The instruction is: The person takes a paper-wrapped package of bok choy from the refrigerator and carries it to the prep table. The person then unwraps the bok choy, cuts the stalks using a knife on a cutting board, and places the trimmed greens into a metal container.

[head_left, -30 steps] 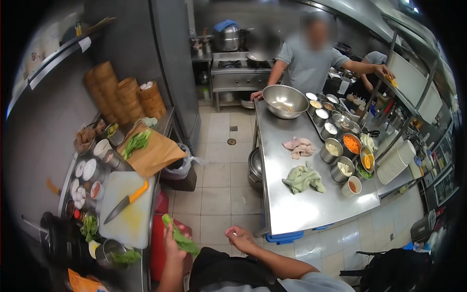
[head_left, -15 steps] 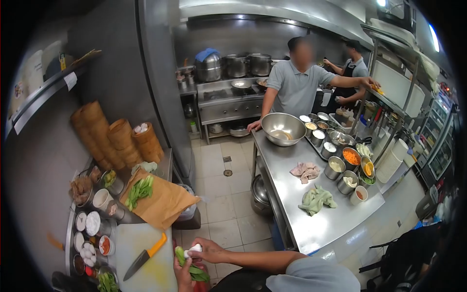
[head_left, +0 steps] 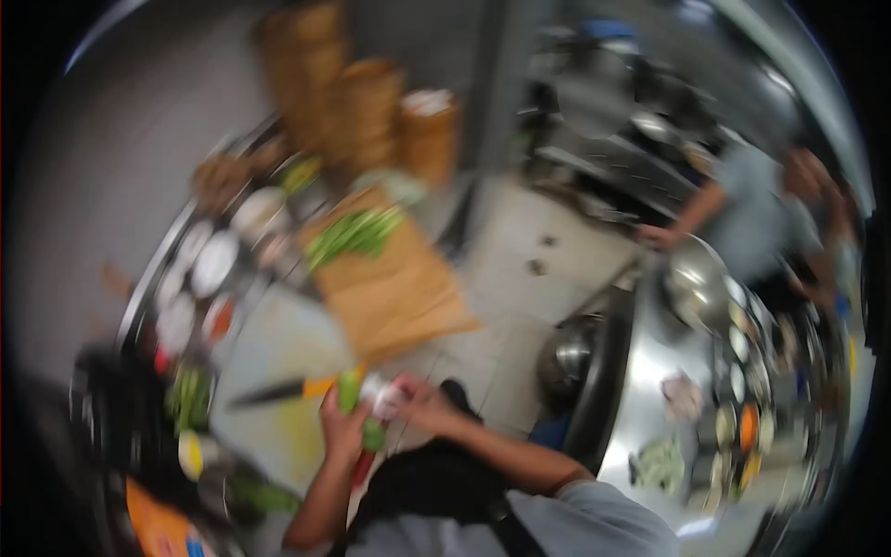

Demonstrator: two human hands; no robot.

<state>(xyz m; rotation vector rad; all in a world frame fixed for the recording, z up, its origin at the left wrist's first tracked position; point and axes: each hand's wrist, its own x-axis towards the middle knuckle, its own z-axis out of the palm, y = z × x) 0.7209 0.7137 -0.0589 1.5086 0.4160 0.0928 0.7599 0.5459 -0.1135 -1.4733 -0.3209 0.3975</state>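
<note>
Close to my body, my left hand (head_left: 342, 427) is closed around a leafy green vegetable (head_left: 349, 390), which looks like bok choy; its leaves hang below the fingers. My right hand (head_left: 425, 407) pinches a crumpled white thing (head_left: 379, 395), like a paper towel or cloth, against the vegetable. Blur hides its exact kind. Left of the hands, a knife (head_left: 269, 394) with an orange handle lies on the stained white cutting board (head_left: 278, 330). Beyond the board, more greens (head_left: 355, 238) rest on brown paper (head_left: 408, 297).
Bowls and tubs (head_left: 215, 262) line the left counter, below stacked bamboo steamers (head_left: 371, 116). Across the tiled floor (head_left: 501, 288) stands a steel table (head_left: 640, 390) with a metal bowl (head_left: 696, 283), cloths (head_left: 661, 464) and containers. A co-worker (head_left: 747, 200) stands behind it.
My view has swung down and left, blurring the picture. Both hands now appear higher in the frame, still on the vegetable and white thing. The co-worker has an arm lowered from the shelf.
</note>
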